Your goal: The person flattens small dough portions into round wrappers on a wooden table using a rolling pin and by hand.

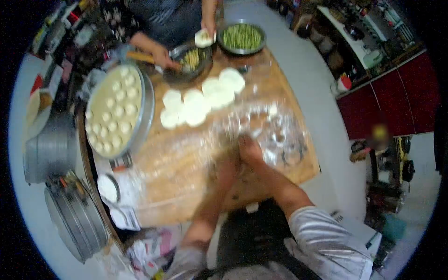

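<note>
My left hand (pixel 227 167) and my right hand (pixel 250 150) are close together over the floured middle of the wooden board (pixel 172 163). Motion smears the fingers of both, and whatever may lie under or between them is hidden. Just beyond them, several flat white dough wrappers (pixel 194 108) lie overlapping in a group. White flour (pixel 284 130) is spread over the board to the right of my right hand.
Opposite, a co-worker's hand holds a wrapper with filling (pixel 204 38); the other works at a dark bowl of filling (pixel 190 60). A bowl of chopped greens (pixel 242 38) stands far right. A round tray (pixel 148 105) of small dough pieces sits left, near a flour container (pixel 108 187).
</note>
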A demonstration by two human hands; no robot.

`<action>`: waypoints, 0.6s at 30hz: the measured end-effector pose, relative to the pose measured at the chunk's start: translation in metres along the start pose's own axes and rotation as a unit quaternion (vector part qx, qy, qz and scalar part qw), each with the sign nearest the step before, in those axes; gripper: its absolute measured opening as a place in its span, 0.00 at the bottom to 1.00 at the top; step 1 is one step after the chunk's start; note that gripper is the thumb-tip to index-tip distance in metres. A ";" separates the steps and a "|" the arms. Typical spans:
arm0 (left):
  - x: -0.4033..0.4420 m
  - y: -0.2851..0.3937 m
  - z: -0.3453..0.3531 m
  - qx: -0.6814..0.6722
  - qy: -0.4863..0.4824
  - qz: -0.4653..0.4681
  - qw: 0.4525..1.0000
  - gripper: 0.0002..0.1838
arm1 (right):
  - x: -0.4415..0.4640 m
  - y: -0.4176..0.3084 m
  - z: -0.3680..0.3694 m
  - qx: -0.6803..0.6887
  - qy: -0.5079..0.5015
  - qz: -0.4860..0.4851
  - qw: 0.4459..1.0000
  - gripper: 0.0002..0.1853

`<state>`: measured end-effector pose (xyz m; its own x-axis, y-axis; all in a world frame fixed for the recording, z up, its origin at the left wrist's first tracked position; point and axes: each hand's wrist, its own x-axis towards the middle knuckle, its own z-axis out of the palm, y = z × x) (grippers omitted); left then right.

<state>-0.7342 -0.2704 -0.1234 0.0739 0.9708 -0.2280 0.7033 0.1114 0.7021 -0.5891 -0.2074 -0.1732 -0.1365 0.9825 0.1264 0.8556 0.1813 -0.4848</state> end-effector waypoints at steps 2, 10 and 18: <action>0.007 -0.015 0.004 0.015 -0.008 -0.015 1.000 0.15 | -0.016 0.004 -0.027 0.000 -0.220 0.010 0.975 0.12; -0.018 -0.025 -0.006 -0.082 0.045 -0.050 0.994 0.16 | -0.004 -0.024 -0.031 0.052 0.025 -0.056 0.997 0.10; -0.010 -0.052 -0.027 -0.227 0.037 -0.123 0.965 0.20 | -0.060 -0.024 -0.090 -0.048 -0.155 -0.124 0.979 0.08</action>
<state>-0.7910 -0.2805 -0.1393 -0.1179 0.9138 -0.3888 0.3095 0.4058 0.8600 -0.5565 -0.2741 -0.0910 -0.4787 0.8767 -0.0466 0.8175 0.4258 -0.3879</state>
